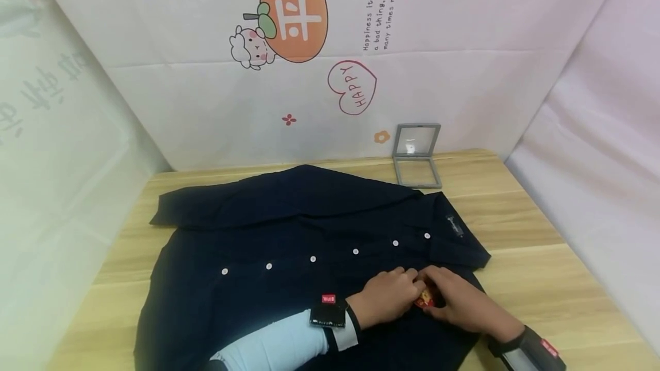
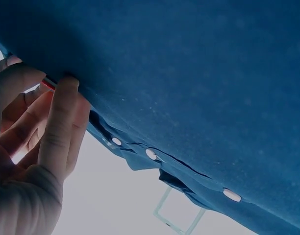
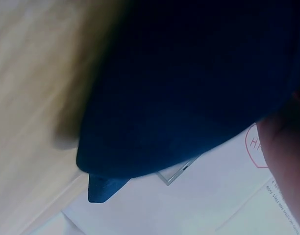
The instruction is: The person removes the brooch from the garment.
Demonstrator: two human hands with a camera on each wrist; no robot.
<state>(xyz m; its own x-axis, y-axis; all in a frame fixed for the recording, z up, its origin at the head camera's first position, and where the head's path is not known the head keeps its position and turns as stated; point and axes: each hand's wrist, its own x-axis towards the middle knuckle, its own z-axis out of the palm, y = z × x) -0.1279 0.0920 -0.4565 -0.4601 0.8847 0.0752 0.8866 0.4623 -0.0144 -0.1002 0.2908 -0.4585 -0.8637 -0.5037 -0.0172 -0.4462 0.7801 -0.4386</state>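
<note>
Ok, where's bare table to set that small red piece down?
Bare wooden table lies right of the shirt, below the grey case. A narrower strip runs left of the shirt. It is crowded where left hand and right hand pinch the red piece.

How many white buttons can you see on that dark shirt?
6 on the navy shirt, in a row from lower left to the collar. More may be hidden.

The shirt (image 1: 289, 245) lies spread on the table (image 1: 526, 268). Behind its collar end stands an open case (image 1: 415, 156). Both hands, left (image 1: 387, 298) and right (image 1: 456, 299), meet on the shirt's near edge, a small tag (image 1: 425, 299) between them.
</note>
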